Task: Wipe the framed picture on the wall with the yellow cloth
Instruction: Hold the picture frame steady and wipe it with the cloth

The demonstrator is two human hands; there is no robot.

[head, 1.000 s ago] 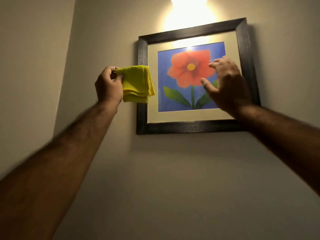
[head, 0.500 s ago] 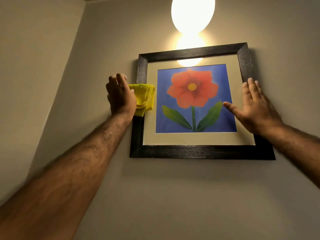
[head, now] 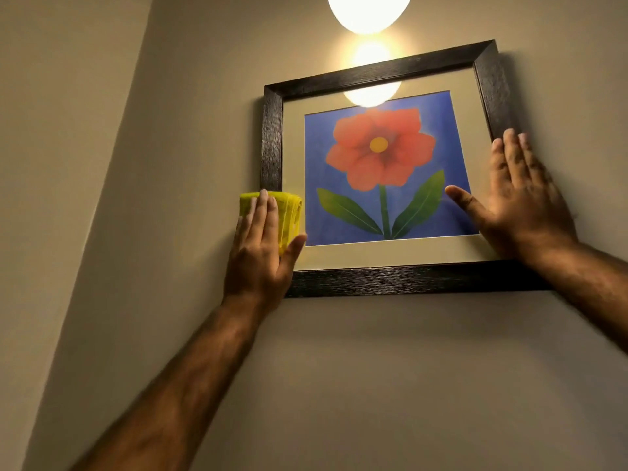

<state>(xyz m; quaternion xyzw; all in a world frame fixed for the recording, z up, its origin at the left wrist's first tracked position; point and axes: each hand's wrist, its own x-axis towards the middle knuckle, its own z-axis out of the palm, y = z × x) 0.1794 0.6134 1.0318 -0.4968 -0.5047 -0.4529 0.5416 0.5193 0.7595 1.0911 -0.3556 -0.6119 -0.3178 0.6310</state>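
The framed picture [head: 380, 74] hangs on the beige wall: a dark wooden frame, a cream mat and a red flower on blue. My left hand [head: 261, 253] lies flat over the folded yellow cloth [head: 289, 215], pressing it against the lower part of the frame's left side. My right hand [head: 520, 198] rests flat with fingers spread on the frame's right side, its thumb over the blue print. The picture hangs slightly tilted, its right side higher.
A bright round lamp [head: 368, 11] glows on the wall just above the picture and reflects in the glass. A wall corner [head: 112, 181] runs down at the left.
My left hand has slid down the frame's left side with the cloth and flattened over it. My right hand has moved from the print to the frame's right side and stays there.
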